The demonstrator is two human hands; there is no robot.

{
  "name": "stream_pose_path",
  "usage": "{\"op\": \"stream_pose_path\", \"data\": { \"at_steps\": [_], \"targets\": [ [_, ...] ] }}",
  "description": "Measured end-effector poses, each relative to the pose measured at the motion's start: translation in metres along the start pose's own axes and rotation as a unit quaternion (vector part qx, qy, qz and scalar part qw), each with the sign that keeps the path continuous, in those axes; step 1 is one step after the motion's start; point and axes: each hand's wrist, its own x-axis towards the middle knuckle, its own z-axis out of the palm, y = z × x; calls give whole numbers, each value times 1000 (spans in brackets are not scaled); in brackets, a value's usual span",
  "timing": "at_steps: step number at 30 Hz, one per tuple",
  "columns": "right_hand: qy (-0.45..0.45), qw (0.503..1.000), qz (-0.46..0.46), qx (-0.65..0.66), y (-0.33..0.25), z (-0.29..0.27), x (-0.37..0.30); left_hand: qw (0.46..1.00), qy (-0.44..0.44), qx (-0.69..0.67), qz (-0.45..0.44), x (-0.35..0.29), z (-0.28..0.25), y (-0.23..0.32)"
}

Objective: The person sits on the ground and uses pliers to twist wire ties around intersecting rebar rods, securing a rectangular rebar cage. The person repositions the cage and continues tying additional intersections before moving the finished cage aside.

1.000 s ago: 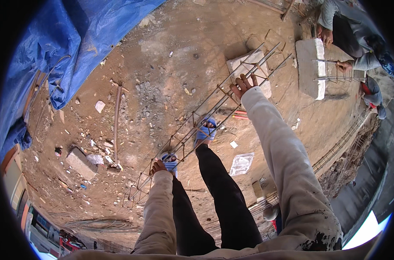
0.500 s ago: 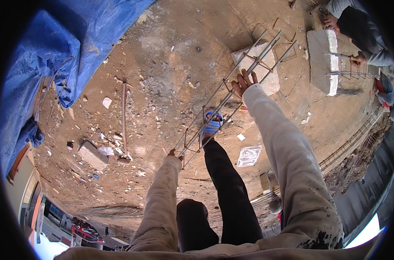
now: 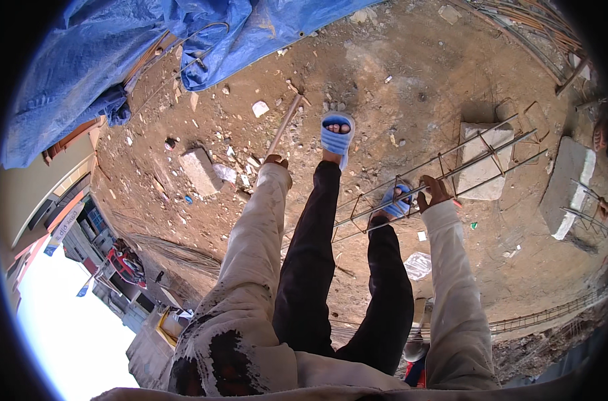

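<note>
My right hand is closed around a bar of a long rebar cage, thumb and fingers on either side of the steel. The cage slants from beside my legs up to the right, its far end above a pale concrete block. Behind my left leg part of the cage is hidden. My left hand is off the cage, fingers partly bent and apart. In the picture it overlaps a brown stick on the ground; no grip on the stick shows.
A second concrete block stands at right, with another person's hand by thin rods there. Blue tarp covers the upper left. Rubble and a broken block lie at left. Steel bars are stacked at upper right.
My left hand has let go of the cage's near end. My left foot has come into view ahead. The view has turned, and the cage now lies farther right, at a flatter slant.
</note>
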Motion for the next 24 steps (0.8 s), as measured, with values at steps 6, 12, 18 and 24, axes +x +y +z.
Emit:
{"op": "stream_pose_path", "data": {
  "at_steps": [6,12,18,24],
  "targets": [
    [-14,986,131,103,10,55,-44,1000,20,-13,4,66,39,73],
    [10,929,284,239,-8,129,-44,949,128,238,160,142,70,108],
    [-26,893,336,298,-66,177,8,960,-45,244,130,190,48,137],
    [-31,898,302,318,-130,160,51,979,-117,31,166,110,-76,112]
  ]
}}
